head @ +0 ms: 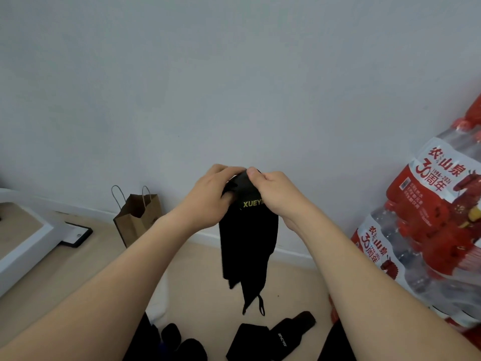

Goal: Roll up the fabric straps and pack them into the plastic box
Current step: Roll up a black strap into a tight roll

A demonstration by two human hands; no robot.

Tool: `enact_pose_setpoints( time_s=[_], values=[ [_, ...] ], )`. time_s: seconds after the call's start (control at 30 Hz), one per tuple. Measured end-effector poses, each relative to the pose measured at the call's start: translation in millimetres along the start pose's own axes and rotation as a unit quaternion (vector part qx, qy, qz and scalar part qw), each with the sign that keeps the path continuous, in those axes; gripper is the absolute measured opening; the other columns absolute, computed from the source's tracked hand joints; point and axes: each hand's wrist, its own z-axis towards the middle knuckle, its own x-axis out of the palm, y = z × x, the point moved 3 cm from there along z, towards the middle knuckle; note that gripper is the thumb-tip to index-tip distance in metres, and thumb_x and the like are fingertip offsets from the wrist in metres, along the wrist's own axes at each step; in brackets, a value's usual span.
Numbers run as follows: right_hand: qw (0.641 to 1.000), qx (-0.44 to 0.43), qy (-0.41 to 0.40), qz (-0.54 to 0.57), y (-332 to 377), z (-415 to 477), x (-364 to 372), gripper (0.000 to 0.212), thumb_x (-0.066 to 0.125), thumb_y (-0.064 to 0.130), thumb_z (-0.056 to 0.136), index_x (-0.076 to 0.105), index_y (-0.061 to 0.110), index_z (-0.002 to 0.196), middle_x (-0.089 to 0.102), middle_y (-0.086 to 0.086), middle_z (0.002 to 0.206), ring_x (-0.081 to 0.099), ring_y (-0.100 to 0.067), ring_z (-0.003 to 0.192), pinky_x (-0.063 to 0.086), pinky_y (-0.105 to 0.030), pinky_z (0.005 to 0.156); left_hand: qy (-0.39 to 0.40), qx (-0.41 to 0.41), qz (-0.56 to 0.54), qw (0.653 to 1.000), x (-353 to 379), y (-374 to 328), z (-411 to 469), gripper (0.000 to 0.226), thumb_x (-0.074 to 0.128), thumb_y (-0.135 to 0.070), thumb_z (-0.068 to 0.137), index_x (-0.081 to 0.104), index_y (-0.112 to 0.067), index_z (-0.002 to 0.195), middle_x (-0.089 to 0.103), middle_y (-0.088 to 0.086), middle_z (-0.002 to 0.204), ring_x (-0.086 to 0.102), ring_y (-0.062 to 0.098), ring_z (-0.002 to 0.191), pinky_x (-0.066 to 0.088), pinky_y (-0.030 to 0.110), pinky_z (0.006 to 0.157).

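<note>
Hands meet in the air at the middle of the head view, in front of a pale wall. The left hand (208, 196) is curled closed around the top end of a black strap (248, 246), fingers wrapped over its upper edge and thumb tucked under. The right hand (273, 194) pinches the same top end from the right, thumb pressed on the fabric, fingers folded behind it. The two hands touch at the top of the strap.

From that grip the strap hangs straight down between the forearms, clear of the floor. Yellow letters reading "XUEY" show just below the fingers, the rest hidden by the right hand. The bottom end narrows to a small loop (261, 306).

On the tan floor, near and below the hanging end, lie more black fabric pieces: a flat folded piece (247, 340), a narrower strap (292, 328) angled to its right, and two rounded dark rolls (179, 342) to the left. Whether these are rolled tight is hard to tell.

Farther off on the left, a brown paper bag (138, 217) stands against the wall. On the right, stacked packs of bottled water (426, 225) in red and white wrap rise along the edge.
</note>
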Motion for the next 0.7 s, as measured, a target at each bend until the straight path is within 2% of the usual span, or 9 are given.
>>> enact_pose_setpoints(
  time_s=[0.1, 0.17, 0.23, 0.33, 0.43, 0.5, 0.57, 0.63, 0.7],
  values=[
    [0.997, 0.029, 0.024, 0.07, -4, 1, -1, 0.049, 0.059, 0.056, 0.107, 0.081, 0.012, 0.109, 0.082, -0.012, 0.113, 0.078, -0.03, 0.106, 0.059, -0.043, 0.1, -0.034, 0.02, 0.052, 0.998, 0, -1, 6, 0.059, 0.047, 0.004, 0.096, 0.067, -0.029, 0.141, 0.073, -0.001, 0.128, 0.062, 0.031, 0.115, 0.044, 0.04, 0.102],
    [0.986, 0.064, 0.066, 0.141, -7, 0, 1, 0.047, 0.073, 0.053, 0.099, 0.079, 0.009, 0.114, 0.083, -0.014, 0.11, 0.081, -0.031, 0.1, 0.064, -0.043, 0.093, -0.088, 0.005, 0.026, 0.996, -2, -2, 7, 0.052, 0.049, 0.006, 0.092, 0.076, -0.025, 0.125, 0.08, -0.002, 0.109, 0.069, 0.028, 0.101, 0.048, 0.034, 0.086],
    [0.969, 0.107, 0.131, 0.182, -10, -4, 3, 0.045, 0.085, 0.043, 0.091, 0.079, 0.006, 0.117, 0.083, -0.014, 0.11, 0.082, -0.031, 0.1, 0.066, -0.043, 0.091, -0.115, -0.057, 0.003, 0.992, -1, 5, 11, 0.042, 0.053, 0.002, 0.092, 0.08, -0.021, 0.114, 0.081, 0.002, 0.1, 0.071, 0.027, 0.096, 0.055, 0.036, 0.08],
    [0.943, 0.155, 0.234, 0.18, -12, -14, -2, 0.02, 0.081, 0.035, 0.093, 0.087, 0.016, 0.094, 0.083, -0.008, 0.099, 0.081, -0.024, 0.084, 0.064, -0.034, 0.074, -0.09, -0.174, -0.017, 0.98, 7, 23, 17, 0.033, 0.052, 0.0, 0.09, 0.08, -0.016, 0.094, 0.075, 0.009, 0.084, 0.069, 0.035, 0.088, 0.049, 0.034, 0.063],
    [0.946, 0.101, 0.224, 0.212, -9, -16, -15, 0.022, 0.075, 0.031, 0.098, 0.085, 0.017, 0.085, 0.079, -0.005, 0.089, 0.076, -0.019, 0.074, 0.059, -0.025, 0.063, -0.058, -0.263, -0.023, 0.963, 15, 37, 17, 0.02, 0.058, -0.011, 0.097, 0.071, -0.01, 0.082, 0.067, 0.012, 0.078, 0.066, 0.039, 0.083, 0.044, 0.032, 0.056],
    [0.954, 0.017, 0.153, 0.259, -5, -15, -25, 0.025, 0.075, 0.027, 0.098, 0.083, 0.003, 0.102, 0.079, -0.011, 0.094, 0.076, -0.022, 0.081, 0.059, -0.026, 0.065, 0.026, -0.294, -0.084, 0.952, 28, 45, 15, 0.019, 0.064, -0.021, 0.104, 0.068, -0.009, 0.089, 0.071, 0.013, 0.088, 0.073, 0.038, 0.085, 0.061, 0.038, 0.064],
    [0.949, -0.043, 0.121, 0.287, -2, -16, -31, 0.034, 0.076, 0.026, 0.098, 0.079, -0.002, 0.117, 0.079, -0.016, 0.104, 0.077, -0.027, 0.092, 0.061, -0.032, 0.073, 0.134, -0.306, -0.144, 0.931, 40, 51, 10, 0.017, 0.066, -0.023, 0.106, 0.07, -0.006, 0.106, 0.078, 0.015, 0.101, 0.079, 0.036, 0.09, 0.068, 0.047, 0.078],
    [0.943, -0.066, 0.141, 0.294, 1, -20, -32, 0.032, 0.076, 0.025, 0.097, 0.077, 0.003, 0.121, 0.079, -0.019, 0.109, 0.077, -0.032, 0.096, 0.062, -0.039, 0.078, 0.184, -0.32, -0.154, 0.916, 43, 57, 5, 0.018, 0.067, -0.022, 0.106, 0.07, -0.007, 0.117, 0.08, 0.014, 0.106, 0.081, 0.034, 0.093, 0.068, 0.048, 0.08],
    [0.939, -0.074, 0.189, 0.278, 3, -25, -29, 0.033, 0.074, 0.018, 0.098, 0.071, 0.004, 0.128, 0.077, -0.021, 0.117, 0.076, -0.034, 0.096, 0.062, -0.043, 0.083, 0.189, -0.333, -0.159, 0.91, 41, 62, 3, 0.022, 0.068, -0.025, 0.106, 0.07, -0.009, 0.12, 0.08, 0.012, 0.107, 0.08, 0.031, 0.095, 0.068, 0.045, 0.079]
  ],
)
